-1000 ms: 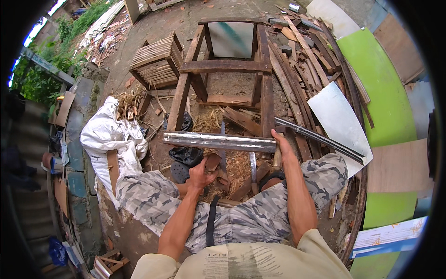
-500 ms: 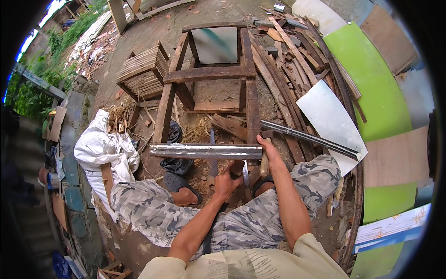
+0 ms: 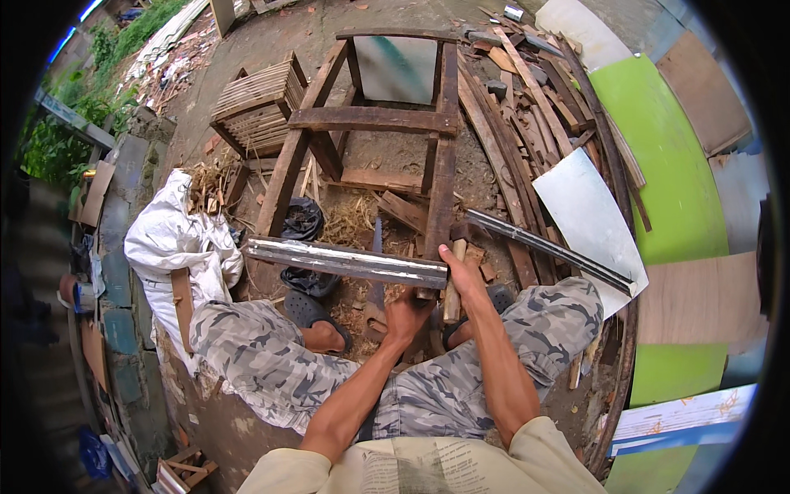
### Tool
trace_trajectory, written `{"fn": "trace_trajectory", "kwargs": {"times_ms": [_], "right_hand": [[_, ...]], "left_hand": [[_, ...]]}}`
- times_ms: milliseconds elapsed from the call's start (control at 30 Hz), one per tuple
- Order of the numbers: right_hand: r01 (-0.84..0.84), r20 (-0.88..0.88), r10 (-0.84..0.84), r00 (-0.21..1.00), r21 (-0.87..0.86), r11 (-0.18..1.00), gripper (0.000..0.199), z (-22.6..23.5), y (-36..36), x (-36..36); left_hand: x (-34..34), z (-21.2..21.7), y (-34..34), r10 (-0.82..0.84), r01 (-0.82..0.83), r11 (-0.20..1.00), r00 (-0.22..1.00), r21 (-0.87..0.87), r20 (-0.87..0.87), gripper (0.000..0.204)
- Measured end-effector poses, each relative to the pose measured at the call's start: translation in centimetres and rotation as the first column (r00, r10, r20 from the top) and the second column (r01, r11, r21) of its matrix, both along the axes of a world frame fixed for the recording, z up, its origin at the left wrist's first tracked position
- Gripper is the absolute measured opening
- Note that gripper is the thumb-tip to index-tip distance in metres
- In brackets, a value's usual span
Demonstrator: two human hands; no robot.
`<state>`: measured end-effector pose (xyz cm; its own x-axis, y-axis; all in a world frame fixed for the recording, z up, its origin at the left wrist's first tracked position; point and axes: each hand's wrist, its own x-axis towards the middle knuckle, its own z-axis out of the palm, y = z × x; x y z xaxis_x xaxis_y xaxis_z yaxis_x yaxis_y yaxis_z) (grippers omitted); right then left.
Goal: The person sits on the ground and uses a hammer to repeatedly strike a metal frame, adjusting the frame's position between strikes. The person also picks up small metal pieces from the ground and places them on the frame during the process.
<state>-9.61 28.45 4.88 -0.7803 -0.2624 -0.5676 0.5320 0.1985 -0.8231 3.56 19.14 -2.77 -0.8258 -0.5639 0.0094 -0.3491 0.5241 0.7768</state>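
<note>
A dark wooden frame [image 3: 374, 120] stands tilted before my knees. Across its near end lies a grooved bar [image 3: 346, 260] streaked with white. My left hand [image 3: 405, 319] is closed just below the bar's right end, beside a brown wood end; the bar and wood hide the fingertips, so what it grips is unclear. My right hand [image 3: 466, 276] is closed on a hammer [image 3: 452, 303], its pale wooden handle pointing down. The right thumb presses by the bar's right end and the frame's right rail. A handsaw [image 3: 376, 280] shows beneath the bar, between my feet.
A second grooved bar [image 3: 551, 251] rests at right, partly on a white sheet [image 3: 588, 218]. Scrap boards [image 3: 527, 115] are piled beyond. At left are a white sack [image 3: 185, 255] and a slatted wooden crate [image 3: 257, 107]. Green panels [image 3: 658, 148] line the right side.
The grooved bar has tilted, its left end shifting left and up, its right end lower. My left hand has moved slightly right, against the bar's end; my right hand has shifted slightly left and down.
</note>
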Motion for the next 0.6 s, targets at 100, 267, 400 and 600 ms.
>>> {"fn": "trace_trajectory", "kwargs": {"times_ms": [100, 267, 400, 600], "right_hand": [[-0.033, 0.039, 0.035, 0.999, -0.041, 0.999, 0.066, 0.4, 0.2, 0.0], [0.041, 0.167, -0.028, 0.986, -0.073, 0.996, 0.069, 1.3, 0.9, 0.0], [0.065, 0.173, -0.045, 0.984, -0.113, 0.991, 0.070, 0.6, 1.6, -0.4], [0.087, 0.133, -0.063, 0.989, -0.179, 0.980, 0.056, 0.5, 1.4, -0.5]], "left_hand": [[0.3, 0.3, 0.1, 0.030, -0.030, 0.999, 1.000, 0.014, 0.006, 0.049], [-0.6, 2.6, -1.4, -0.156, 0.149, 0.987, 0.980, 0.066, 0.125, 0.056], [-2.8, 3.2, -3.7, -0.418, 0.336, 0.898, 0.851, 0.283, 0.317, 0.067], [-3.5, -1.6, -3.4, -0.394, 0.363, 0.893, 0.916, 0.267, 0.072, 0.053]]}}
